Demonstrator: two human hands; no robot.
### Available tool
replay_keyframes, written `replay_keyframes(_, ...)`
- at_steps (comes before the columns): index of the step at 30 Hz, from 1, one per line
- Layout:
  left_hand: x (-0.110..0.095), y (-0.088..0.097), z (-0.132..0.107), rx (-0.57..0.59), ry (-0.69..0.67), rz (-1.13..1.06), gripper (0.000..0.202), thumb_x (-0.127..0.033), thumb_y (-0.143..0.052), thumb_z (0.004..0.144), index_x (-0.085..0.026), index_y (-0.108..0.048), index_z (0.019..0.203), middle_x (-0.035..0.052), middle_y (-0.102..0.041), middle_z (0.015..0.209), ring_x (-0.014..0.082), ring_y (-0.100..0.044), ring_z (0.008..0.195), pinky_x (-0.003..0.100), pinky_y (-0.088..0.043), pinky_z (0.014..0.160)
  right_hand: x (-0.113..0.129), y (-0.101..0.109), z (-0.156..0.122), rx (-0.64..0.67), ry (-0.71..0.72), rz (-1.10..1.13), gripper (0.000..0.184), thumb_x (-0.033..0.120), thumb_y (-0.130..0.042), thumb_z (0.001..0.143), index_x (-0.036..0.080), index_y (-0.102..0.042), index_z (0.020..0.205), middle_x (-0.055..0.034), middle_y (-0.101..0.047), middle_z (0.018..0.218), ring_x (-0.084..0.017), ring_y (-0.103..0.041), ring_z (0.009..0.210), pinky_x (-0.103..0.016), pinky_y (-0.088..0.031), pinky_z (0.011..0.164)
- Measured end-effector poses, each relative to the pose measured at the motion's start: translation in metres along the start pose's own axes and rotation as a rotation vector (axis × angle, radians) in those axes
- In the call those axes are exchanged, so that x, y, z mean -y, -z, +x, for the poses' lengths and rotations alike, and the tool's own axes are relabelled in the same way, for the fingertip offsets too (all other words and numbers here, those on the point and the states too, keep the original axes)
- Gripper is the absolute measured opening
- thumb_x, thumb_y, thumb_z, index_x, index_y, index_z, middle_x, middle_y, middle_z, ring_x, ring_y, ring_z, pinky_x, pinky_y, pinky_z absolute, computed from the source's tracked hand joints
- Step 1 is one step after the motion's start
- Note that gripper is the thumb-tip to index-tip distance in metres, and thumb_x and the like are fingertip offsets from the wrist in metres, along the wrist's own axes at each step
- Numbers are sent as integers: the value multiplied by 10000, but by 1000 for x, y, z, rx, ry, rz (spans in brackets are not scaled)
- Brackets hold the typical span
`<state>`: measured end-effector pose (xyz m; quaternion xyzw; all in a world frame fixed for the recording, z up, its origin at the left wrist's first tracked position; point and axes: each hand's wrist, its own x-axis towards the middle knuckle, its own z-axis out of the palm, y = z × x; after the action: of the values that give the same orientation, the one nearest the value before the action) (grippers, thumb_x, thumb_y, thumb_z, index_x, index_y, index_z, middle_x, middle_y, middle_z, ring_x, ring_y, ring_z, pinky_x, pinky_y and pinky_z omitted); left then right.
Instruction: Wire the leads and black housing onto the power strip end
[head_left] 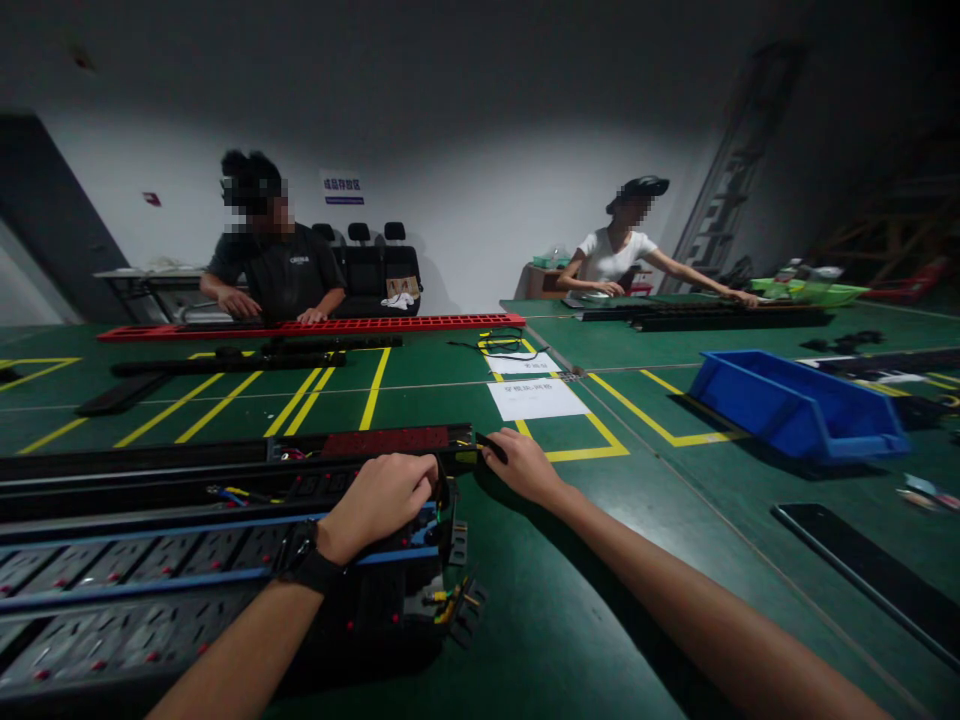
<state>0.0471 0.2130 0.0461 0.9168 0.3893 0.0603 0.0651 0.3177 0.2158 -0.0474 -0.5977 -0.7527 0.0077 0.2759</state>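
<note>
Several long black power strips [150, 580] lie side by side in front of me on the green table [570, 600], their open ends showing coloured wires [448, 598]. My left hand [386, 500], with a black watch on the wrist, is curled closed over the end of one strip near its blue rail. My right hand [523, 465] pinches a small dark part at the end of the farthest strip [390, 442], which has a dark red section.
A blue plastic bin [799, 405] stands at the right. A black flat bar [870, 575] lies at the near right. White paper sheets [534, 398] sit mid-table. Across the table two people work at a long red strip [315, 326] and a black strip [720, 318].
</note>
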Motion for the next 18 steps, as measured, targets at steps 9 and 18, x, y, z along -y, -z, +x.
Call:
replay_keyframes(9, 0, 1, -1, 2, 3, 11, 247, -194, -469, 967, -228, -713, 975, 62, -808, 979, 259, -761, 931, 315, -463, 741, 2, 2, -1, -9, -10, -12, 174, 248, -600, 1052, 199, -737, 957, -44, -656, 895, -191, -611, 809, -285, -399, 699)
replay_keyframes(18, 1, 0, 0, -7, 0, 8, 228, -181, -485, 965, -234, -707, 960, 54, -806, 961, 254, -763, 916, 309, -475, 745, 1, 1, -1, -10, 2, -24, 183, 251, -594, 1058, 207, -744, 964, -42, -650, 893, -193, -617, 809, -285, -401, 699)
